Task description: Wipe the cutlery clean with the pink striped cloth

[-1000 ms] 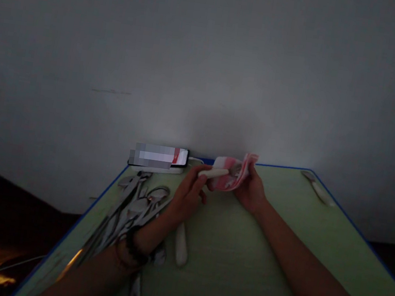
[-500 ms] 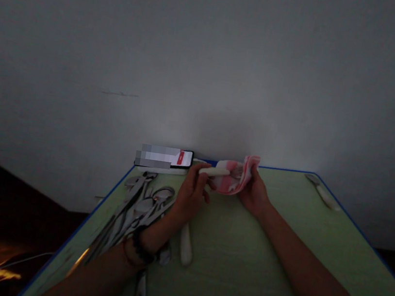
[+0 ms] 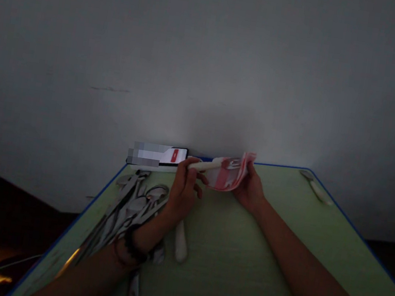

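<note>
My left hand (image 3: 185, 185) is closed on the pale handle of a fork (image 3: 205, 166), held slightly above the far part of the table. The fork's metal tines point right, lying against a red-and-white cloth (image 3: 223, 178). My right hand (image 3: 250, 187) grips the cloth's right end, its fingers partly hidden behind the fabric. Beside my left forearm lies a pile of metal cutlery (image 3: 136, 205), with spoons among it. A utensil's pale handle (image 3: 180, 243) sticks out just right of that wrist.
A lit phone (image 3: 177, 157) rests on a white object at the table's far left edge, against the wall (image 3: 231, 64). One spoon (image 3: 317, 188) with a pale handle lies near the far right corner of the green table (image 3: 239, 271).
The fork has turned so its tines now show more clearly against the cloth. Both hands still hold the same things; the whole view has shifted slightly.
</note>
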The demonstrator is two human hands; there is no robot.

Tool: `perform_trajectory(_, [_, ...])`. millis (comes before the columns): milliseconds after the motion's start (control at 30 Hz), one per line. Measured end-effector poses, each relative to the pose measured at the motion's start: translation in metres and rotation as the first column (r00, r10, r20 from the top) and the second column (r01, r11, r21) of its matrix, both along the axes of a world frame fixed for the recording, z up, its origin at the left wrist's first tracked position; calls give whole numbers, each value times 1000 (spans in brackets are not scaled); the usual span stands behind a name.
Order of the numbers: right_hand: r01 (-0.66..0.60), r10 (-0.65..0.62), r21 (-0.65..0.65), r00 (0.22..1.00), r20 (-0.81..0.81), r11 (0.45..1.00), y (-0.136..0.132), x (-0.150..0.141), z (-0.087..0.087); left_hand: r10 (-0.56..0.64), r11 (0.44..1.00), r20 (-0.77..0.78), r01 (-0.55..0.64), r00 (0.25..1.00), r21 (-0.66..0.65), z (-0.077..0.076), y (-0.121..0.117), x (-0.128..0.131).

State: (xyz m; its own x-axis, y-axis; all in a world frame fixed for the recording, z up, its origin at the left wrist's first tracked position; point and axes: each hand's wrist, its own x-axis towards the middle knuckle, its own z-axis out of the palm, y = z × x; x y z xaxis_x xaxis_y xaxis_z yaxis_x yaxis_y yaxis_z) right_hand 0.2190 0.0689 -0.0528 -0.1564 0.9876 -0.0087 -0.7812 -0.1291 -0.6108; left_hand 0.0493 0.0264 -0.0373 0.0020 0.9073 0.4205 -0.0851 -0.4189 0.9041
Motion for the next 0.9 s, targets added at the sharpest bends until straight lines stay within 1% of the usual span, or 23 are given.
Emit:
perform_trajectory(133, [-10,9,-41,1000,-18,999,-2,0,4,-2,1000,-14,2,1000,-14,1,0,0])
perform_trajectory(200, [-19,19,-35,1000,-19,999,-2,-1,5,-6,1000,-27,5,1000,-16,1,0,-1])
perform_trajectory(333, [-54,54,23,998,10,998,-4,-2,5,-17,1000,-73,16,997,-10,0,1,-1])
perform_trajectory(467, [-116,111,92,992,56,989,-5,-2,7,-28,1000,-137,27,990,-13,-2,2,-1])
perform_trajectory(533, [-162,155,103,985,71,981,-6,-3,8,-29,1000,-176,27,984,-14,-3,2,-2])
perform_trajectory(600, [-181,173,108,982,79,978,-6,-3,9,-15,1000,-194,13,981,-11,-4,2,-3])
perform_trajectory(667, [-168,160,120,984,76,978,-6,-3,8,13,1000,-175,-12,984,9,-4,2,-3])
perform_trajectory(767, [-98,90,139,994,63,985,-4,-4,6,53,998,-128,-48,990,40,-3,2,-2])
perform_trajectory(900, [-46,39,110,997,62,993,-1,-4,4,45,998,-131,-40,990,39,-2,2,0])
